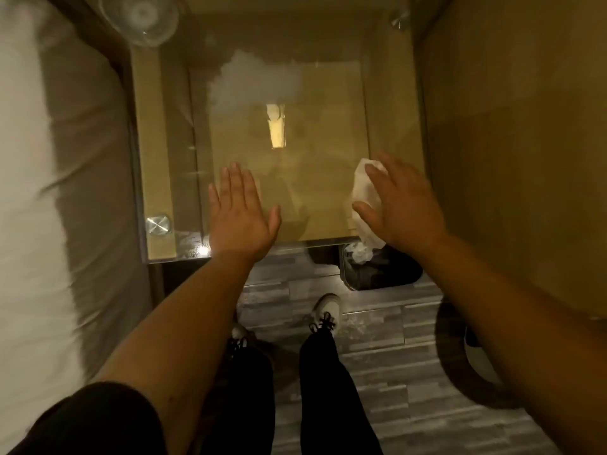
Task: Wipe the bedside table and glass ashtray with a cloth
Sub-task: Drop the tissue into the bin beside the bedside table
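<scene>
The bedside table (pixel 328 54) has a clear glass top over a yellowish wooden body, seen from straight above. A round glass ashtray (pixel 141 18) stands at its far left corner. My left hand (pixel 241 211) lies flat and empty on the glass near the front edge, fingers apart. My right hand (pixel 399 205) presses flat on a white cloth (pixel 364 192) at the front right of the top; the cloth's lower end hangs over the front edge. A hazy white patch (pixel 253 83) shows on the glass in the middle.
A bed with white and grey bedding (pixel 49 192) runs along the left side. A brown wall or panel (pixel 509 126) stands close on the right. A dark bin (pixel 377 270) sits on the grey plank floor under the table's front right. My shoes (pixel 325 313) are below.
</scene>
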